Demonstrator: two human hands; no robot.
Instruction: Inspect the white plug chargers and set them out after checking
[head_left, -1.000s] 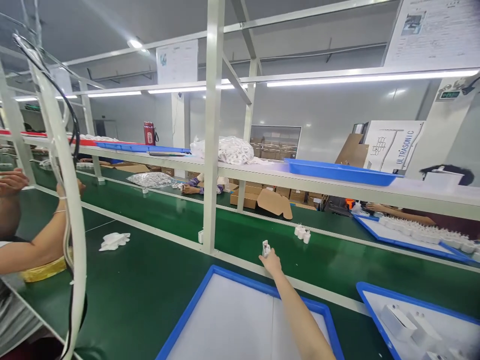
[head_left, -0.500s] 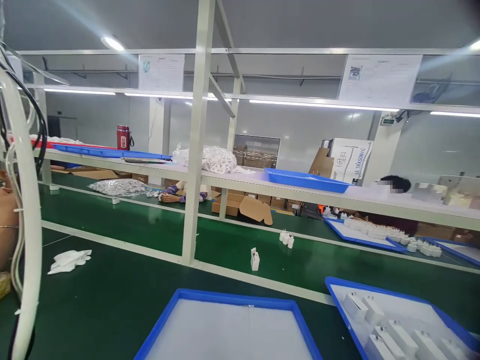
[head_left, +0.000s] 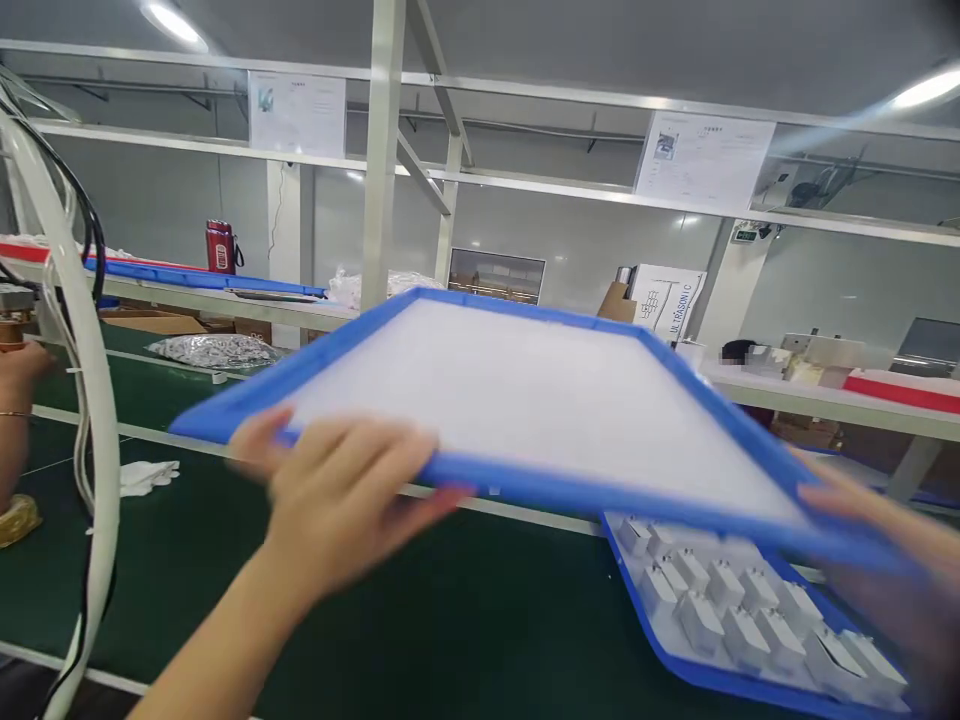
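A blue-rimmed tray (head_left: 540,485) with a bare white bottom is held up in the air, tilted, above the green work surface. My left hand (head_left: 337,490) grips its near edge, left of the middle, fingers over the rim and thumb below. At the tray's near right corner, my right hand (head_left: 855,520) is closed on the rim, blurred by motion. Beneath that corner, a second blue tray (head_left: 660,640) lies on the surface, carrying several white box-shaped parts (head_left: 742,635); the raised tray hides some of its far side.
An upright post (head_left: 382,170) supports the shelf frame behind the raised tray. A white pole (head_left: 97,400) with cables stands at left, near another person's hand (head_left: 22,370). A crumpled white cloth (head_left: 148,477) lies on the green surface.
The blue-rimmed tray has risen from the green surface to shelf height. Both my hands have come into view holding it. The camera view has shifted, showing more of the right-hand tray.
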